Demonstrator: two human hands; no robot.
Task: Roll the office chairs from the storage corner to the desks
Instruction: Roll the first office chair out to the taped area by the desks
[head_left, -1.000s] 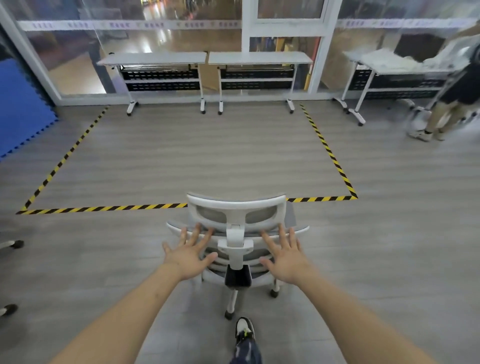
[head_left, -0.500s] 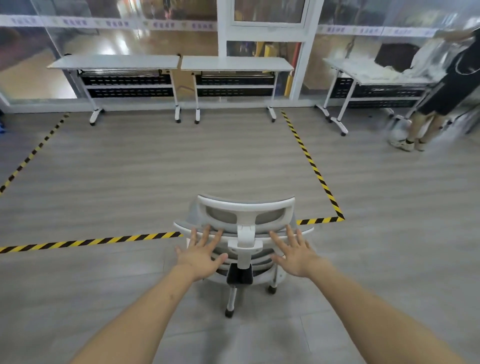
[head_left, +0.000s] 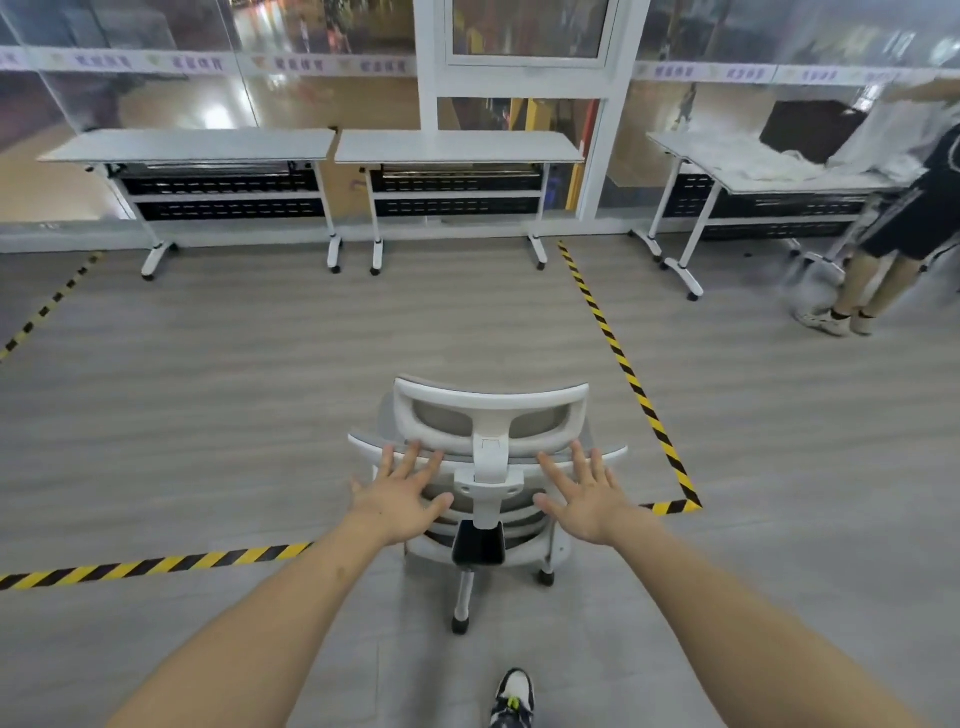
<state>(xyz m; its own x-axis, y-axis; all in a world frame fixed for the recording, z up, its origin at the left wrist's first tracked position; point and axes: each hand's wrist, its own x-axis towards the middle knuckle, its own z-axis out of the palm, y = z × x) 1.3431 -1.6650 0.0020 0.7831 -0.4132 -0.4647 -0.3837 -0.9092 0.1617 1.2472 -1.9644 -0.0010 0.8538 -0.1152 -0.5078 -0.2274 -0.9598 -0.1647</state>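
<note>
Both hands (left hand (head_left: 400, 493), right hand (head_left: 587, 499)) press flat on chair (head_left: 491, 415).

**Chair and desks: position at inspection**

1 chair (head_left: 491, 467), seen from behind. White plastic frame, grey mesh back, curved white headrest on a white centre spine, black block under the seat. It stands upright on castors on the grey plank floor, back toward the camera, seat facing the desks. Its base straddles the near line of the yellow-black floor tape, close to the tape's right corner.

Desk 1 (head_left: 192, 145) and desk 2 (head_left: 457, 146): white tops, white legs on castors, black perforated panels below. They stand side by side, ends almost touching, along the glass wall, well apart from the chair.
</note>
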